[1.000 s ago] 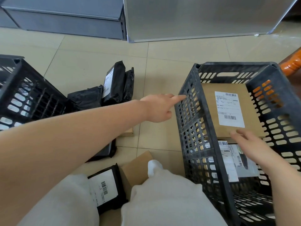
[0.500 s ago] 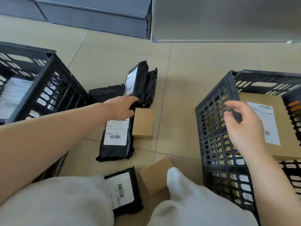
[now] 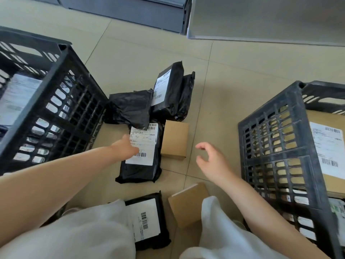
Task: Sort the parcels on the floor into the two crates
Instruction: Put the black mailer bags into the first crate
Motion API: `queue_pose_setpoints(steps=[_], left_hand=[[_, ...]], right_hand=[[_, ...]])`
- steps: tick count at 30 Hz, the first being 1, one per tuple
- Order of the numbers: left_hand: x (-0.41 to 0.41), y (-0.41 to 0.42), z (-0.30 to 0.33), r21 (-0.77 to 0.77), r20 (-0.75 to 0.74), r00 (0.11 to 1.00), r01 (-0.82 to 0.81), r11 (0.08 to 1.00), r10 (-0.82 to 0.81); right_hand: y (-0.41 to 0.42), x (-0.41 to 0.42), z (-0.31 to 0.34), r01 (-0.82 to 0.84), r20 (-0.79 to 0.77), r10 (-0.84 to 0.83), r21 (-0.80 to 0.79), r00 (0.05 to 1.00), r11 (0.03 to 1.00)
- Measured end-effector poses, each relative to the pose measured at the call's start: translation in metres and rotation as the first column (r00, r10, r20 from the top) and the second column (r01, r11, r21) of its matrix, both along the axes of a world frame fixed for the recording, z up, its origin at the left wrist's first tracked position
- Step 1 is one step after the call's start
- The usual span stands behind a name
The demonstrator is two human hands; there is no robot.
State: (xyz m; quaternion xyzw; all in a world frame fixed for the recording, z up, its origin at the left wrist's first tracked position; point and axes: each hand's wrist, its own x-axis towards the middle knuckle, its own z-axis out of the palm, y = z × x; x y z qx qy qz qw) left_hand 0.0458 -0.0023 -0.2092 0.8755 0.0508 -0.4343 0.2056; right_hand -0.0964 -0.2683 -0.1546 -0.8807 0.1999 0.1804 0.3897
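Kneeling on the tiled floor (image 3: pixel 242 75), I have the left crate (image 3: pixel 61 101) and the right crate (image 3: pixel 276 139) flanking me, each already holding parcels, a large labelled box (image 3: pixel 317 146) in the right one; between them lie black mailer bags (image 3: pixel 168 94) and a flat black parcel (image 3: pixel 141 156), with a small brown box (image 3: pixel 174 140) just beside it; my left hand (image 3: pixel 125 148) rests on that flat parcel's label, its fingers hidden from me; my right hand (image 3: pixel 211 161) hovers loosely curled, holding nothing.
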Motion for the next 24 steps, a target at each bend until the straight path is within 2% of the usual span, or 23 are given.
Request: queue_pose_setpoints(steps=[3,6,11,16,20,24], left_hand=[[-0.001,0.002,-0.015,-0.057,-0.028,0.989,-0.144,0.988,0.143],[-0.006,-0.007,-0.016,-0.042,0.003,0.967,-0.256,0.966,0.256],[-0.010,-0.010,-0.022,-0.125,0.024,0.967,-0.249,0.960,0.254],[-0.016,-0.018,-0.020,-0.137,0.005,0.973,-0.229,0.964,0.232],[-0.027,-0.029,-0.021,-0.127,-0.093,0.950,-0.309,0.943,0.298],[-0.042,-0.036,-0.025,-0.141,-0.248,0.882,-0.442,0.886,0.400]], right_hand=[[0.012,-0.005,-0.020,-0.029,-0.077,0.033,0.045,0.997,0.999],[0.018,-0.010,-0.030,-0.053,-0.109,0.060,0.072,0.992,0.996],[0.025,-0.012,-0.038,0.068,-0.143,-0.041,0.193,0.989,0.979],[0.034,-0.008,-0.039,0.110,-0.159,-0.070,0.260,0.985,0.959],[0.037,-0.007,-0.043,0.111,-0.197,-0.060,0.261,0.978,0.959],[0.038,-0.007,-0.050,0.085,-0.242,-0.034,0.205,0.970,0.975]])
